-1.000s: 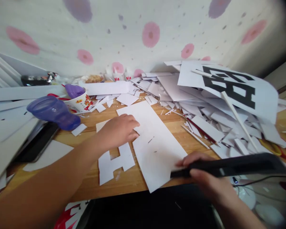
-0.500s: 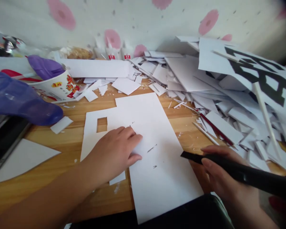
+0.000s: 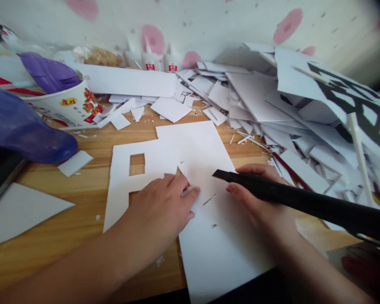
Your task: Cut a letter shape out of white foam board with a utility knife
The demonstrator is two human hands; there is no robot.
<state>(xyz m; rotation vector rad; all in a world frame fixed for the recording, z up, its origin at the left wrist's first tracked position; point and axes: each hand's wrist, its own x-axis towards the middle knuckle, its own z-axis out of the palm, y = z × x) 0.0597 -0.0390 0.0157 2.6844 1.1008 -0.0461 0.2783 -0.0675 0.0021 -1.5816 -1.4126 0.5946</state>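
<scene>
A white foam board point(image 3: 205, 147) lies on the wooden table, with a small square hole and a larger cut-out in its left part. Several short slits and nicks mark its middle. My left hand point(image 3: 164, 202) bears on the board beside the cut-out, fingers bent around its edge; the fingertips are partly hidden. My right hand point(image 3: 262, 198) grips a black utility knife point(image 3: 291, 198), its dark blade pointing left, over the board. From this view I cannot tell whether the blade touches the surface.
White offcuts point(image 3: 256, 101) are heaped at the back right, under a printed sheet point(image 3: 345, 88). To the left stand a paper tub point(image 3: 69, 103) and a blue-purple object point(image 3: 28, 126). Glue bottles point(image 3: 152, 59) line the patterned wall. A pointed white piece point(image 3: 28, 211) lies front left.
My right hand has brought the knife left and farther in over the board. My left hand has shifted slightly right, still on the board. The camera view has shifted a little.
</scene>
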